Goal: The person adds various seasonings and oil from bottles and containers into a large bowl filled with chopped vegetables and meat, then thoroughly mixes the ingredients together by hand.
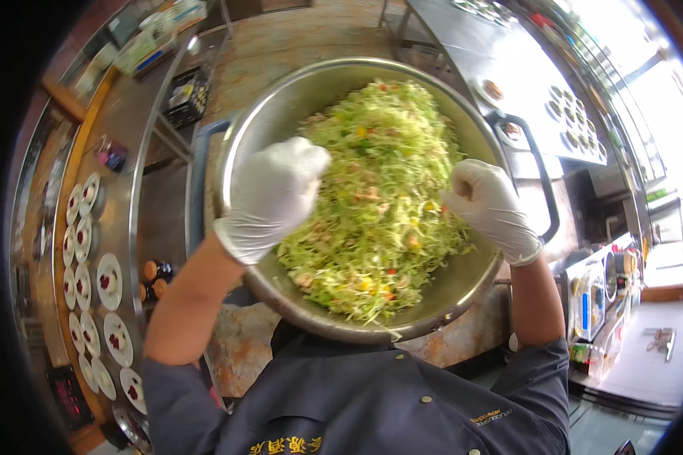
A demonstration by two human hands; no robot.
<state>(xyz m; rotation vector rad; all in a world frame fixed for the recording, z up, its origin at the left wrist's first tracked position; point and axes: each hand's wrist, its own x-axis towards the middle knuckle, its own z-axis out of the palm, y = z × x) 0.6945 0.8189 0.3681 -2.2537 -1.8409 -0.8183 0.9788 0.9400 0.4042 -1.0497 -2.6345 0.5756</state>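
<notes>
A large round steel bowl point(474, 125) is directly in front of me, heaped with finely shredded pale green vegetable point(372, 182). Pink, orange, yellow and red bits are mixed through the shreds. My left hand point(281, 186), in a white glove, is closed in a fist over the left side of the heap and slightly blurred. On the right edge of the heap, my right hand point(489, 201), gloved the same way, has its fingers curled in. Whatever either hand may hold is hidden inside the fingers.
A dark handle point(542, 178) stands outside the bowl's right side. White plates with small dark-red portions point(108, 280) line the left steel counter point(133, 129). At the far right, a steel table point(463, 38) carries several small dishes point(573, 114). A black crate point(187, 98) sits under the left counter.
</notes>
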